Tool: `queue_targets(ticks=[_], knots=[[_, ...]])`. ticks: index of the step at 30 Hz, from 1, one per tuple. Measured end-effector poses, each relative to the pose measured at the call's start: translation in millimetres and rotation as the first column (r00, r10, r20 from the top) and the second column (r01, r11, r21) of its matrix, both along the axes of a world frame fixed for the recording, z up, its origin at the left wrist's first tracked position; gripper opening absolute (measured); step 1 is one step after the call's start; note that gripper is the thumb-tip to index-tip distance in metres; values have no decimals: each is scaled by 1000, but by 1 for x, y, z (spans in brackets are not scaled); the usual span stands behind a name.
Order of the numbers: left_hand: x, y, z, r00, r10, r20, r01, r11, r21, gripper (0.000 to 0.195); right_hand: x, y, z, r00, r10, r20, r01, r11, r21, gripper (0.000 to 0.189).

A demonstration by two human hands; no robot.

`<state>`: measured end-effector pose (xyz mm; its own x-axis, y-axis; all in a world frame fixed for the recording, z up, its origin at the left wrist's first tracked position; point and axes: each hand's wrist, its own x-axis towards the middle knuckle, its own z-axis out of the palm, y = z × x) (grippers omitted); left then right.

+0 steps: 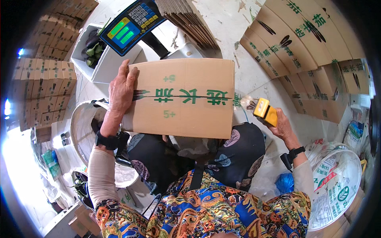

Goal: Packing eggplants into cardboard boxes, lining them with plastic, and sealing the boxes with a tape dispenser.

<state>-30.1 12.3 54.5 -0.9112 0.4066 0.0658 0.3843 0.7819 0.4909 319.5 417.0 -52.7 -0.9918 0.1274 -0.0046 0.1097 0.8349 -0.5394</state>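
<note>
A closed cardboard carton (184, 119) with green printing lies before me, above my knees, its two top flaps meeting along a middle seam. My left hand (121, 89) grips its left end, the thumb on the top face and the fingers at the far corner. On the other side, my right hand (281, 125) holds a yellow tape dispenser (266, 112), a little apart from the carton's right end. Clear tape (247, 102) shows between the dispenser and that end. Whether tape covers the seam is hard to tell.
Beyond the carton stands a scale with a lit display (122, 31), next to a white foam box (102, 70) of eggplants. Flattened cartons (190, 23) lean behind. Printed cartons (297, 38) are stacked right, more cartons (44, 80) left. A round tub (336, 190) sits by my right elbow.
</note>
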Motion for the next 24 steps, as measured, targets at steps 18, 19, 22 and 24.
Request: queue_targets(ticks=[18, 19, 22, 24], knots=[[2, -6, 7, 988, 107, 109, -108, 994, 1, 52, -150, -37, 2, 883, 58, 465, -124, 986, 112, 47], [10, 7, 11, 987, 96, 129, -102, 994, 35, 51, -132, -10, -23, 863, 7, 505, -17, 1000, 16, 58], [5, 5, 8, 997, 57, 51, -58, 998, 9, 51, -83, 28, -78, 773, -163, 613, 278, 956, -96, 66], [8, 10, 8, 992, 87, 96, -88, 996, 5, 51, -48, 42, -113, 713, -215, 667, 425, 889, -168, 69]])
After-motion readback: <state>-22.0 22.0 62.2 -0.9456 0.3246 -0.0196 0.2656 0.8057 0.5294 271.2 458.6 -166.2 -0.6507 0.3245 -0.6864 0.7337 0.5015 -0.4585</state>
